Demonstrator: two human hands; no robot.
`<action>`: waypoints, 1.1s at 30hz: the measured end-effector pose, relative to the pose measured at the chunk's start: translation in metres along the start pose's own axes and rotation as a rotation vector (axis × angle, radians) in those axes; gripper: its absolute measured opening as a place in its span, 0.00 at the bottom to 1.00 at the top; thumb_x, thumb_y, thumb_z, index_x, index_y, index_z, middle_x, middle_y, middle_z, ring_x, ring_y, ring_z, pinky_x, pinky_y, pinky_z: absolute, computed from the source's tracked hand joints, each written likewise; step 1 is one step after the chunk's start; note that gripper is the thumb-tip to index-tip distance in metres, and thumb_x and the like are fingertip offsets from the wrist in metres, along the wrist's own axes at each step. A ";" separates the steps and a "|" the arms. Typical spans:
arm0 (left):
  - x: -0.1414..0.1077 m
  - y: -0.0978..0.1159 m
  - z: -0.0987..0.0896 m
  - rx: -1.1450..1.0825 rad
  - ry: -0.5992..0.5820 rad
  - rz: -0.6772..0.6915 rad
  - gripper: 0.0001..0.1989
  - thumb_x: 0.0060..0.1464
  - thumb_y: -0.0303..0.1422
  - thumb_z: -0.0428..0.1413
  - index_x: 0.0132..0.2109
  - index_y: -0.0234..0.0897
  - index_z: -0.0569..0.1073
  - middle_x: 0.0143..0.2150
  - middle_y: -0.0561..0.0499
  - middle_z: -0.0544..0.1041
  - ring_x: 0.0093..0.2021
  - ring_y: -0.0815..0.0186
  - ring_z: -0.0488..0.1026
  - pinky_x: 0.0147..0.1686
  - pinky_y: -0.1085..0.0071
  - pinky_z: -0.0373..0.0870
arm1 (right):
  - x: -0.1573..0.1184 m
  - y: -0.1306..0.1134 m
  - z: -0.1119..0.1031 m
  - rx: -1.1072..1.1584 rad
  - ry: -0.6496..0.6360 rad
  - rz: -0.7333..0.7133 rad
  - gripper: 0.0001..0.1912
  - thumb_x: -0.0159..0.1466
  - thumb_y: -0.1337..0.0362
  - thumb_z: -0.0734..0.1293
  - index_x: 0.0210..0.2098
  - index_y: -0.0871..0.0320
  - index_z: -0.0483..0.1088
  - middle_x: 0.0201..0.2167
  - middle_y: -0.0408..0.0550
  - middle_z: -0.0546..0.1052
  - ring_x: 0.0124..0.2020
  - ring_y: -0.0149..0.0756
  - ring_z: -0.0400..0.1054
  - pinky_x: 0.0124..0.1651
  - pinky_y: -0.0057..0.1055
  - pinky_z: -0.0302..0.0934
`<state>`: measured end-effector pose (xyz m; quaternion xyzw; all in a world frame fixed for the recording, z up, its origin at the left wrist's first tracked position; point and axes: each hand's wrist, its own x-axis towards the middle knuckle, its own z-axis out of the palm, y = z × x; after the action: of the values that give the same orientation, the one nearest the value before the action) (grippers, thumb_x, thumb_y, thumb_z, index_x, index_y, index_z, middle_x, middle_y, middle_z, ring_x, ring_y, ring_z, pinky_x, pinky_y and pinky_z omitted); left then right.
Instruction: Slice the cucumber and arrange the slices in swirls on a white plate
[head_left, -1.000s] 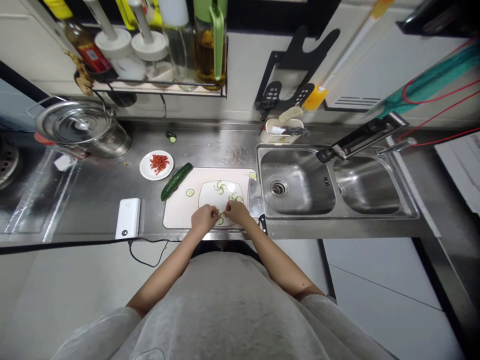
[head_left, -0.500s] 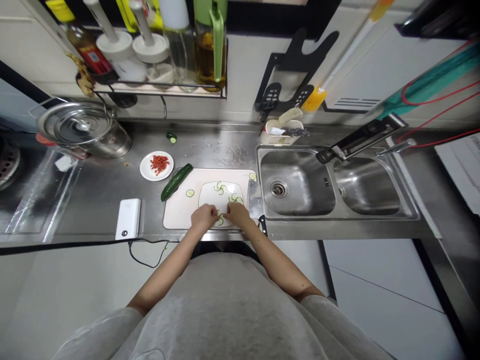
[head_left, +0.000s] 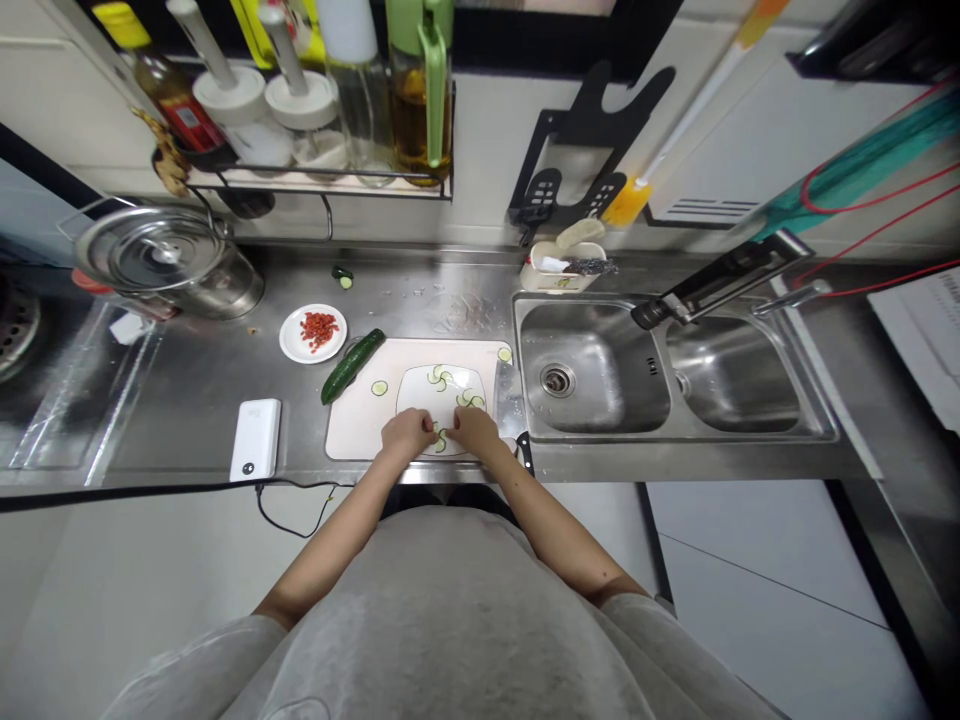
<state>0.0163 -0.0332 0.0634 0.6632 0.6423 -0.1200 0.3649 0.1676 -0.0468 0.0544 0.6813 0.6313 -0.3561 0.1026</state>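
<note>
A white plate lies on the pale cutting board. On it are curved cucumber pieces in small swirls, one at the back, one at the right and one at the front. My left hand and my right hand are at the plate's front, either side of the front swirl. Fingers on both hands are pressed together at its pieces; what each pinches is too small to make out. A whole cucumber rests on the board's left edge, and a knife on its right.
Left of the board are a small plate of red bits and a white power bank. A lidded pot stands farther left. A double sink is at the right, under a bottle rack and wall hooks.
</note>
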 end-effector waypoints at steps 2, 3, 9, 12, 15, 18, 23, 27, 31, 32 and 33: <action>0.000 0.000 0.000 0.003 -0.001 0.001 0.07 0.47 0.38 0.60 0.33 0.43 0.75 0.37 0.53 0.79 0.36 0.65 0.73 0.32 0.72 0.63 | 0.000 0.000 0.000 -0.004 0.000 0.001 0.10 0.59 0.57 0.68 0.35 0.57 0.69 0.39 0.50 0.75 0.42 0.39 0.69 0.34 0.28 0.56; 0.001 0.000 0.000 0.005 -0.003 0.000 0.07 0.47 0.38 0.60 0.34 0.43 0.75 0.38 0.53 0.79 0.36 0.65 0.73 0.33 0.72 0.63 | 0.000 0.000 0.000 -0.005 -0.002 0.002 0.10 0.59 0.58 0.67 0.35 0.57 0.69 0.39 0.50 0.75 0.41 0.39 0.69 0.34 0.28 0.56; 0.001 0.002 -0.002 0.021 -0.008 0.000 0.07 0.46 0.38 0.60 0.33 0.43 0.75 0.38 0.53 0.79 0.37 0.64 0.73 0.32 0.72 0.63 | -0.001 0.001 -0.001 0.000 0.007 -0.016 0.09 0.59 0.58 0.67 0.35 0.57 0.69 0.38 0.50 0.75 0.41 0.38 0.68 0.34 0.28 0.55; 0.000 0.003 -0.004 0.013 -0.012 -0.003 0.06 0.46 0.38 0.60 0.33 0.43 0.75 0.37 0.53 0.79 0.37 0.64 0.73 0.32 0.72 0.63 | -0.002 0.000 -0.002 0.016 -0.003 -0.010 0.09 0.60 0.58 0.67 0.35 0.57 0.69 0.38 0.50 0.75 0.40 0.38 0.68 0.33 0.28 0.54; 0.000 0.004 -0.005 0.012 -0.017 -0.009 0.06 0.46 0.37 0.61 0.33 0.43 0.75 0.37 0.53 0.79 0.37 0.64 0.74 0.33 0.73 0.64 | -0.003 -0.001 -0.003 0.015 -0.012 0.002 0.09 0.60 0.58 0.67 0.35 0.57 0.69 0.38 0.50 0.75 0.40 0.38 0.68 0.33 0.27 0.54; 0.001 0.004 -0.004 0.022 -0.014 -0.007 0.07 0.45 0.38 0.61 0.33 0.43 0.74 0.37 0.53 0.79 0.37 0.64 0.74 0.32 0.72 0.64 | -0.003 -0.001 -0.003 0.011 -0.007 0.002 0.09 0.59 0.58 0.68 0.35 0.57 0.69 0.38 0.49 0.75 0.41 0.38 0.68 0.33 0.27 0.53; 0.003 0.002 -0.003 0.034 -0.022 -0.004 0.06 0.45 0.38 0.61 0.32 0.43 0.74 0.37 0.53 0.78 0.37 0.63 0.74 0.32 0.72 0.64 | -0.009 0.004 -0.006 0.059 0.023 0.006 0.08 0.61 0.58 0.66 0.35 0.57 0.70 0.36 0.48 0.76 0.39 0.37 0.68 0.31 0.27 0.51; 0.004 0.002 -0.003 0.033 -0.029 -0.012 0.06 0.45 0.38 0.61 0.32 0.43 0.74 0.37 0.53 0.78 0.37 0.63 0.74 0.32 0.71 0.64 | -0.024 0.010 -0.005 0.033 0.038 -0.024 0.09 0.63 0.59 0.64 0.38 0.57 0.71 0.36 0.49 0.77 0.39 0.37 0.68 0.32 0.27 0.50; 0.003 0.003 -0.003 0.023 -0.034 -0.005 0.06 0.45 0.37 0.61 0.32 0.43 0.74 0.37 0.53 0.78 0.37 0.64 0.74 0.33 0.72 0.65 | -0.043 0.009 0.008 -0.007 0.009 -0.137 0.12 0.65 0.61 0.61 0.46 0.53 0.71 0.38 0.49 0.77 0.41 0.38 0.69 0.35 0.28 0.51; 0.002 0.002 -0.003 0.022 -0.031 0.001 0.06 0.46 0.37 0.60 0.32 0.43 0.73 0.37 0.54 0.78 0.38 0.64 0.73 0.34 0.72 0.65 | -0.047 0.007 0.012 -0.016 0.008 -0.145 0.14 0.65 0.61 0.60 0.49 0.53 0.70 0.39 0.49 0.78 0.42 0.38 0.69 0.36 0.28 0.52; 0.002 0.002 -0.003 0.021 -0.028 0.006 0.06 0.46 0.37 0.60 0.32 0.43 0.73 0.37 0.54 0.78 0.38 0.64 0.73 0.34 0.72 0.65 | -0.050 0.006 0.016 -0.025 0.009 -0.146 0.15 0.66 0.60 0.59 0.51 0.52 0.69 0.40 0.50 0.78 0.42 0.39 0.70 0.36 0.29 0.52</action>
<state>0.0177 -0.0296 0.0655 0.6671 0.6340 -0.1350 0.3672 0.1701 -0.0965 0.0718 0.6337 0.6841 -0.3516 0.0823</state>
